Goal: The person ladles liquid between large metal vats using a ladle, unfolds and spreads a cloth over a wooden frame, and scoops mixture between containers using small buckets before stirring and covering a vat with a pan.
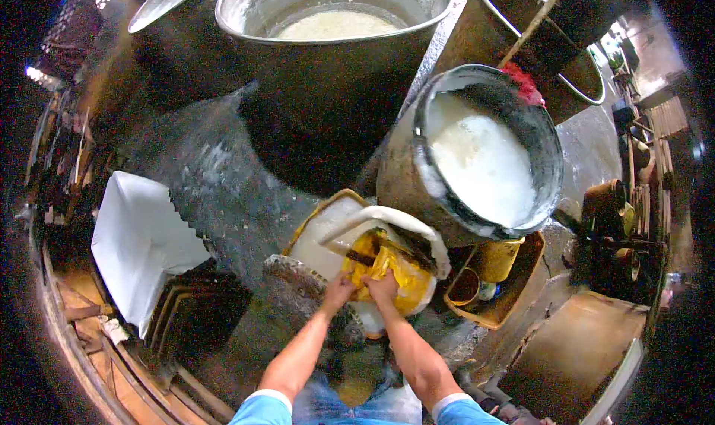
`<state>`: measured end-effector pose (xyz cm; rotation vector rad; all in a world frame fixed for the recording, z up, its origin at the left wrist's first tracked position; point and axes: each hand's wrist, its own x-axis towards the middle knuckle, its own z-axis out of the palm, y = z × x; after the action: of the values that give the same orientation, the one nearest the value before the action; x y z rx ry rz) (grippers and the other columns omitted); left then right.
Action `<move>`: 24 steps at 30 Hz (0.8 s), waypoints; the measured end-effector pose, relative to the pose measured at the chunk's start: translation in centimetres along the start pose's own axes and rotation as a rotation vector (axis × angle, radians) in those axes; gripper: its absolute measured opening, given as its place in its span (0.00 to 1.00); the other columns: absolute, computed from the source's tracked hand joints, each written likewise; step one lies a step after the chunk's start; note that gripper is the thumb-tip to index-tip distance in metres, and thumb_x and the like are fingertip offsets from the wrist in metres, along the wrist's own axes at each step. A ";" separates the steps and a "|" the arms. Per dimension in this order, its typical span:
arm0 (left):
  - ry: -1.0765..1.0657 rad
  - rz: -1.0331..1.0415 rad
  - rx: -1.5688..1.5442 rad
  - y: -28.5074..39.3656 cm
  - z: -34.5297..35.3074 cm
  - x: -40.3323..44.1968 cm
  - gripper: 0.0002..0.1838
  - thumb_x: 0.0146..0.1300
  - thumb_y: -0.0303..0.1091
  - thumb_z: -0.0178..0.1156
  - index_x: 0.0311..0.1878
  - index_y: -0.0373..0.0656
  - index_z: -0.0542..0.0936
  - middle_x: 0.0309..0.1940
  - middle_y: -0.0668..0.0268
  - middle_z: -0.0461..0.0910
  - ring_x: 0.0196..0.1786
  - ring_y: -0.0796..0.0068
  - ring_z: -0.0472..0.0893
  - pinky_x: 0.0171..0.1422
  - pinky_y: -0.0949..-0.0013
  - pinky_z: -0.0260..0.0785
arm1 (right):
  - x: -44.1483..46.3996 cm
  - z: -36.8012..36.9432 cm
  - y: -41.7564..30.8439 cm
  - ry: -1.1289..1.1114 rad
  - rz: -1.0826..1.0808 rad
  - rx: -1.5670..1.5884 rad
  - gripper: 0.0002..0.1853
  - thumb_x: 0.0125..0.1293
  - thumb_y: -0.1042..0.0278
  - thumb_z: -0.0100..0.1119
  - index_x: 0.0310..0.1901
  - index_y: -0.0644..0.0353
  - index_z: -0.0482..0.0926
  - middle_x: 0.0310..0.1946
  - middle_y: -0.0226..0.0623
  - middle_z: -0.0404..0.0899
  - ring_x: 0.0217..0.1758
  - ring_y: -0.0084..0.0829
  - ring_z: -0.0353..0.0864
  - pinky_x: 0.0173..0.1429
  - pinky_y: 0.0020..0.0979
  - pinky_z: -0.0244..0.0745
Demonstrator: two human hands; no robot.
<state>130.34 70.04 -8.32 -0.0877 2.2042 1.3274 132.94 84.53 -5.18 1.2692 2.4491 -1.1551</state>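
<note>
Both of my hands are at a yellow plastic container (398, 268), whose crumpled or cut shape I cannot make out fully. My left hand (341, 289) has its fingers closed on the near left edge of it. Close beside, my right hand (383, 286) grips the near edge with bent fingers. Around the yellow container curves a thick white band (406, 220), perhaps a rim or wet cloth. Beneath lies a brown-edged tray (289, 248) holding white material. A rough, speckled grey object (298, 276) sits left of my hands.
A large dark pail (398, 157) of white frothy liquid stands ahead right, with a bigger metal vat (298, 97) behind it. A basin (499, 322) holds a yellow bucket (499, 257) at right. To the left, a white sheet or sack (141, 239) covers stacked dark trays (175, 313).
</note>
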 end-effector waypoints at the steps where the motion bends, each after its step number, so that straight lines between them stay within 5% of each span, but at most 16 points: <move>1: -0.070 -0.026 0.018 -0.1 0.2 0.5 0.24 0.52 0.30 0.60 0.56 0.38 0.73 0.29 0.64 0.78 0.31 0.72 0.75 0.37 0.68 0.70 | 0.9 1.4 0.0 0.022 0.058 -0.079 0.35 0.37 0.49 0.73 0.45 0.66 0.73 0.36 0.52 0.80 0.43 0.52 0.79 0.48 0.42 0.74; 4: -0.155 0.005 -0.093 -0.6 0.5 1.7 0.25 0.50 0.35 0.60 0.54 0.40 0.74 0.31 0.61 0.79 0.33 0.70 0.77 0.40 0.66 0.70 | 0.9 1.6 -3.9 0.023 0.268 -0.089 0.38 0.36 0.49 0.72 0.47 0.66 0.72 0.35 0.53 0.80 0.41 0.52 0.79 0.47 0.43 0.74; 7: -0.248 -0.080 0.071 -1.1 -0.7 2.9 0.20 0.51 0.34 0.59 0.49 0.38 0.75 0.33 0.61 0.80 0.36 0.69 0.78 0.44 0.67 0.70 | 1.4 6.8 0.4 0.187 0.150 -0.231 0.37 0.36 0.51 0.72 0.48 0.66 0.72 0.33 0.54 0.80 0.40 0.52 0.80 0.46 0.43 0.75; 10: -0.193 -0.053 -0.270 -8.5 1.5 4.6 0.16 0.52 0.33 0.58 0.44 0.36 0.74 0.35 0.62 0.80 0.37 0.69 0.78 0.45 0.68 0.69 | -0.1 8.6 -3.7 0.159 0.263 -0.248 0.36 0.37 0.53 0.72 0.47 0.67 0.72 0.32 0.54 0.80 0.38 0.52 0.81 0.44 0.44 0.76; 14: -0.176 -0.139 -0.554 -9.1 0.0 5.1 0.22 0.52 0.32 0.57 0.52 0.36 0.73 0.38 0.60 0.80 0.41 0.69 0.78 0.49 0.67 0.69 | 1.7 12.6 -1.1 0.208 0.167 -0.279 0.34 0.37 0.54 0.71 0.45 0.68 0.72 0.32 0.54 0.80 0.38 0.52 0.81 0.44 0.42 0.76; 17: -0.048 0.124 -0.206 -11.5 1.5 8.1 0.26 0.52 0.31 0.57 0.56 0.37 0.70 0.40 0.60 0.80 0.45 0.68 0.78 0.53 0.66 0.68 | 3.9 14.3 -0.3 0.182 0.097 -0.124 0.33 0.38 0.56 0.71 0.45 0.68 0.73 0.33 0.53 0.80 0.38 0.51 0.81 0.44 0.41 0.75; 24: -0.216 -0.074 -0.195 -9.1 0.0 9.7 0.20 0.53 0.34 0.57 0.50 0.38 0.74 0.40 0.61 0.80 0.45 0.68 0.77 0.51 0.65 0.68 | 5.5 13.9 4.6 0.176 -0.010 0.053 0.24 0.46 0.65 0.66 0.44 0.66 0.72 0.32 0.46 0.79 0.33 0.41 0.80 0.39 0.36 0.76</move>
<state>125.20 67.65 -20.31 -0.0936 1.8726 1.4356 130.08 79.97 -19.93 1.4329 2.5657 -1.1643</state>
